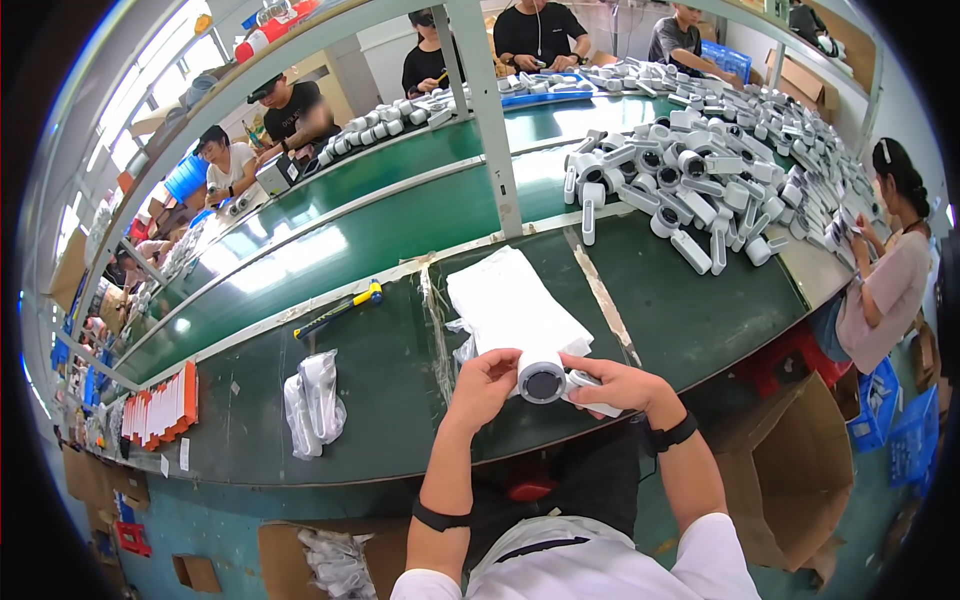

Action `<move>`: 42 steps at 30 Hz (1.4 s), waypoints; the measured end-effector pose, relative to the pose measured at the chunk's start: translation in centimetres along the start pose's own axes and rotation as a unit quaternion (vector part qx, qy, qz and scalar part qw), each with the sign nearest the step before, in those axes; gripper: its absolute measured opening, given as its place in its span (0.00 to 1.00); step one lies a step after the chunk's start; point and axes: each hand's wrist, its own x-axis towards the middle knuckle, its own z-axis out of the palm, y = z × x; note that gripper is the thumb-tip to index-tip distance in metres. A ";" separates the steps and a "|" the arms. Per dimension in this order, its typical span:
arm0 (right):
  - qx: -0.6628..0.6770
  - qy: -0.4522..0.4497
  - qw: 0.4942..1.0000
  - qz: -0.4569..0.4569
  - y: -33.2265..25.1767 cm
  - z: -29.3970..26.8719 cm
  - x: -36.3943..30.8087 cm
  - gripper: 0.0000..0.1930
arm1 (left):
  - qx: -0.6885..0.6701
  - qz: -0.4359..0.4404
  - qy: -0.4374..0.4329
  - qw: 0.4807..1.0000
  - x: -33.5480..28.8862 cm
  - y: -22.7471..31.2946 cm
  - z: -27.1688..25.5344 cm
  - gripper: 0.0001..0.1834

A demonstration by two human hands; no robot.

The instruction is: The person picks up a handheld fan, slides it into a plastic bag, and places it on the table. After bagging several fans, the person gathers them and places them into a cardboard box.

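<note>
Just past the near edge of the dark green bench (400, 420), both my hands hold one white handheld device (541, 378) with a round head. Its dark round face, ringed in grey, is turned toward me. My left hand (485, 388) pinches the left side of the head. Closed around the handle on the other side is my right hand (628, 388), covering part of it. A stack of thin white sheets or bags (515, 300) lies flat right beyond the device. Farther left rest white devices in clear plastic bags (315, 405).
A large heap of similar devices (690, 175) covers the bench at the far right. A yellow-and-black hand tool (340, 308) lies left, near orange-edged cartons (160, 408). Open cardboard boxes (785, 470) flank me below. Co-workers sit along the far side; one person (885, 270) sits at right.
</note>
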 end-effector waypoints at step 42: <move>0.010 0.269 0.952 -0.146 0.9 3.2 1.4 0.29 | -0.140 -0.007 0.072 0.988 0.1 -0.8 3.1 0.07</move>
